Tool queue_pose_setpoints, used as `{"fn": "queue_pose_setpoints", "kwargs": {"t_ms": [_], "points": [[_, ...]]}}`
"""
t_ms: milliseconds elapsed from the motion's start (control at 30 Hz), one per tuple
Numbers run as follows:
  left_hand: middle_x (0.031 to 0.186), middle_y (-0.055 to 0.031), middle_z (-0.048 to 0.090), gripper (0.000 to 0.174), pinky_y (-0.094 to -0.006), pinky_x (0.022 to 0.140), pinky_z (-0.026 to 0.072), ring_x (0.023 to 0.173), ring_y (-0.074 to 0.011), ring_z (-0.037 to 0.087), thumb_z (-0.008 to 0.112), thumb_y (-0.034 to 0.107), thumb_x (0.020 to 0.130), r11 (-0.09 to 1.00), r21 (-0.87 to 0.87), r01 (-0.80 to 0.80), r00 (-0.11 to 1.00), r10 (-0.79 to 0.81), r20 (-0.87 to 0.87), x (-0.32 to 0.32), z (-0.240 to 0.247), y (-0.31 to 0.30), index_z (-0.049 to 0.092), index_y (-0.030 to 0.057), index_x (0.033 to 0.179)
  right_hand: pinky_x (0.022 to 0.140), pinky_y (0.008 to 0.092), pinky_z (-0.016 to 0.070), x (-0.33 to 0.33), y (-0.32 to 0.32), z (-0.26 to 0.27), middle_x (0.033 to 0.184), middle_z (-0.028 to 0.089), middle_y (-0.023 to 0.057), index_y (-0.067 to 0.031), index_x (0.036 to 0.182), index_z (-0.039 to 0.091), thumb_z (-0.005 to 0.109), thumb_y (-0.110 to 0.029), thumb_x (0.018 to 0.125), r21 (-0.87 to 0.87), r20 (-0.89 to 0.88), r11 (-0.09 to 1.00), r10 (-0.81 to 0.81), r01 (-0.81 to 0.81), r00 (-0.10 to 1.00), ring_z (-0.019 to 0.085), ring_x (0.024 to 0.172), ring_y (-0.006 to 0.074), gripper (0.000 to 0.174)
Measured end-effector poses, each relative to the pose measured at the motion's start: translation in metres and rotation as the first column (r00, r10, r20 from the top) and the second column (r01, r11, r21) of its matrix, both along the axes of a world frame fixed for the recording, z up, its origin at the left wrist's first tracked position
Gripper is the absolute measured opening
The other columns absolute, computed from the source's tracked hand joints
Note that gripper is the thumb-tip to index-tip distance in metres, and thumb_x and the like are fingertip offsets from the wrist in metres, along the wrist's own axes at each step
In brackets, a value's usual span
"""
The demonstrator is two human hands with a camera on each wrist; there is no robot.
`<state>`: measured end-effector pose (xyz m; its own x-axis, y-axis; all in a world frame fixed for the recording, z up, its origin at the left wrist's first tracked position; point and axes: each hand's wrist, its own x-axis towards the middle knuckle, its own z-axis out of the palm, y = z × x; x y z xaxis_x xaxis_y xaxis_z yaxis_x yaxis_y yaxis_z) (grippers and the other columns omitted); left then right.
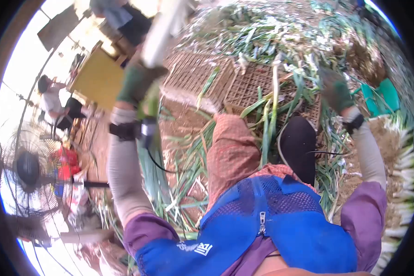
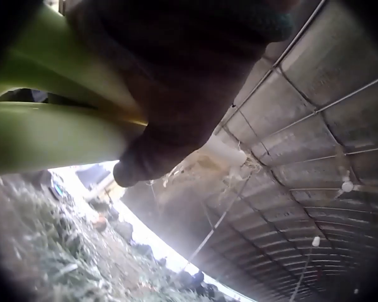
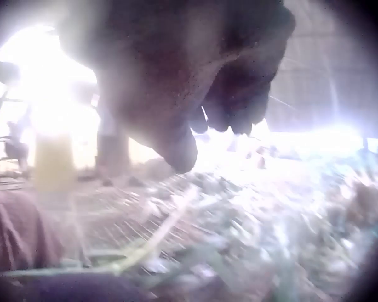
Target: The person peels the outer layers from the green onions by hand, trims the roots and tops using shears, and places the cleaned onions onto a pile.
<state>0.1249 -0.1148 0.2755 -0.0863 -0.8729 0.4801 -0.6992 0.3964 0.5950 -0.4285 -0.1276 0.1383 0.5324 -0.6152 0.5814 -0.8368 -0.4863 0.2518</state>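
In the head view my gloved left hand (image 1: 140, 83) is raised and grips a large green onion (image 1: 163, 39). Its white stalk points up and away, blurred, while long green leaves (image 1: 152, 156) hang below the fist. The left wrist view shows the thumb across the thick green leaf bases (image 2: 50, 138), with the pale root end (image 2: 230, 151) beyond the hand. My gloved right hand (image 1: 334, 92) hovers at the right over scattered leaves, holding nothing. Its fingers (image 3: 183, 151) hang loosely bent in the right wrist view.
Two woven crates (image 1: 200, 76) lie ahead of my knees, with a loose green onion (image 1: 274, 99) across one. Leaf litter (image 1: 262, 37) spreads beyond. White-stalked onions (image 1: 405, 179) line the right edge, near a green plastic piece (image 1: 381, 99). A fan (image 1: 27, 170) stands left; a person (image 1: 57, 103) sits farther off.
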Motion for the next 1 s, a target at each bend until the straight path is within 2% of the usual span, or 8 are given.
{"fn": "queue_pose_setpoints", "kwargs": {"t_ms": [100, 300, 333, 467, 667, 767, 900, 1000], "points": [[0.080, -0.0080, 0.069, 0.045, -0.0317, 0.066, 0.0495, 0.072, -0.0165, 0.063, 0.083, 0.031, 0.068, 0.933, 0.342, 0.113, 0.989, -0.138, 0.049, -0.064, -0.056, -0.027, 0.070, -0.0017, 0.096, 0.113, 0.0429, 0.0335, 0.104, 0.015, 0.063, 0.138, 0.052, 0.0164, -0.0051, 0.132, 0.054, 0.067, -0.020, 0.083, -0.062, 0.016, 0.925, 0.378, -0.376, 0.926, 0.046, 0.132, 0.0300, 0.053], [0.098, -0.0079, 0.069, 0.043, -0.0314, 0.079, 0.0517, 0.088, -0.0176, 0.065, 0.082, 0.015, 0.073, 0.576, 0.494, 0.652, 0.753, -0.569, -0.331, -0.171, -0.123, -0.016, 0.065, 0.0022, 0.110, 0.119, 0.0462, 0.0229, 0.185, 0.008, 0.061, 0.149, 0.042, 0.0063, -0.0161, 0.142, 0.043, 0.050, -0.026, 0.090, -0.346, -0.582, 0.897, 0.023, -0.273, 0.813, 0.034, 0.142, 0.0267, 0.054], [0.100, -0.0075, 0.068, 0.046, -0.0316, 0.081, 0.0514, 0.089, -0.0177, 0.065, 0.082, 0.014, 0.072, 0.517, 0.531, 0.672, 0.725, -0.605, -0.329, -0.175, -0.123, -0.016, 0.063, 0.0026, 0.113, 0.112, 0.0460, 0.0314, 0.179, 0.010, 0.065, 0.131, 0.056, 0.0071, -0.0128, 0.134, 0.049, 0.052, -0.025, 0.088, -0.356, -0.514, 0.868, 0.129, -0.347, 0.848, 0.053, 0.124, 0.0248, 0.047], [0.100, -0.0056, 0.068, 0.048, -0.0311, 0.084, 0.0505, 0.090, -0.0162, 0.064, 0.082, 0.012, 0.071, 0.418, 0.636, 0.649, 0.729, -0.582, -0.361, -0.184, -0.128, -0.005, 0.063, 0.0032, 0.114, 0.076, 0.0377, 0.0493, 0.165, 0.002, 0.029, 0.087, 0.059, 0.0010, -0.0091, 0.111, 0.059, 0.058, -0.026, 0.079, -0.295, -0.411, 0.828, 0.340, -0.476, 0.846, 0.061, 0.083, 0.0189, 0.036], [0.109, -0.0074, 0.067, 0.049, -0.0297, 0.086, 0.0521, 0.097, -0.0151, 0.064, 0.080, 0.012, 0.078, 0.284, 0.714, 0.641, 0.722, -0.540, -0.433, -0.197, -0.144, 0.005, 0.058, 0.0022, 0.120, 0.061, 0.0346, 0.0453, 0.148, 0.002, -0.010, 0.074, 0.056, -0.0016, -0.0140, 0.086, 0.060, 0.062, -0.026, 0.076, 0.040, -0.218, 0.870, 0.488, -0.492, 0.845, 0.057, 0.069, 0.0179, 0.015], [0.114, -0.0057, 0.063, 0.051, -0.0293, 0.091, 0.0492, 0.103, -0.0148, 0.060, 0.075, 0.007, 0.083, 0.388, 0.640, 0.664, 0.739, -0.476, -0.478, -0.200, -0.133, 0.015, 0.052, 0.0006, 0.129, 0.052, 0.0413, 0.0454, 0.129, 0.001, 0.002, 0.070, 0.060, 0.0014, -0.0133, 0.081, 0.062, 0.062, -0.020, 0.074, -0.087, -0.227, 0.874, 0.450, -0.479, 0.864, 0.062, 0.061, 0.0244, 0.010], [0.132, -0.0088, 0.053, 0.054, -0.0317, 0.105, 0.0391, 0.123, -0.0185, 0.049, 0.070, 0.000, 0.085, 0.814, 0.265, 0.517, 0.847, -0.439, -0.301, -0.173, -0.109, 0.017, 0.049, 0.0008, 0.135, 0.051, 0.0412, 0.0455, 0.051, 0.005, 0.047, 0.068, 0.058, 0.0022, -0.0110, 0.084, 0.060, 0.062, -0.026, 0.079, -0.335, -0.324, 0.915, 0.112, -0.224, 0.940, 0.062, 0.062, 0.0236, 0.016], [0.130, -0.0086, 0.057, 0.041, -0.0324, 0.104, 0.0391, 0.119, -0.0183, 0.052, 0.059, -0.003, 0.091, 0.921, 0.099, 0.377, 0.872, -0.317, -0.372, -0.153, -0.082, 0.013, 0.052, -0.0009, 0.132, 0.058, 0.0434, 0.0512, -0.051, 0.019, 0.080, 0.072, 0.061, 0.0067, -0.0127, 0.098, 0.064, 0.058, -0.026, 0.087, -0.311, -0.046, 0.937, 0.152, -0.158, 0.987, 0.063, 0.065, 0.0277, 0.018]]}}
